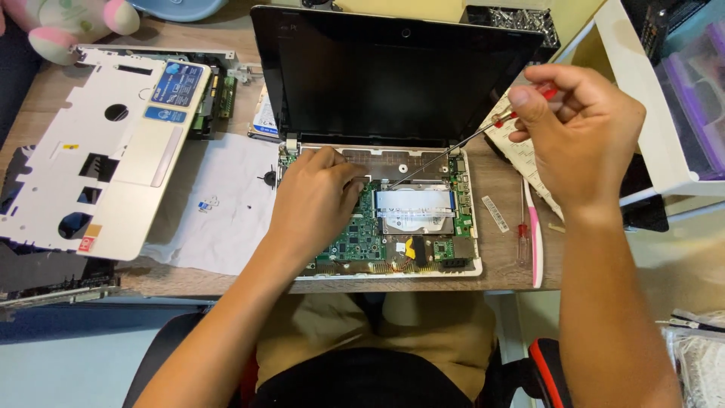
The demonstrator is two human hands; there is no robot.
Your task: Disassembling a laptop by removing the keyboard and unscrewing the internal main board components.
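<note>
Netbook [393,151] centre of worktop [498,264], top cover [98,151] already off, lying left; mainboard exposed. My right hand [578,125] grips screwdriver [453,151], tip near hinge. Left hand [313,200] presses board, holding nothing. Drive [415,208] not yet out.

My left hand [313,200] hides the board's left part inside the opened laptop [393,227], and the plush toy [64,23] runs off the top edge.
</note>
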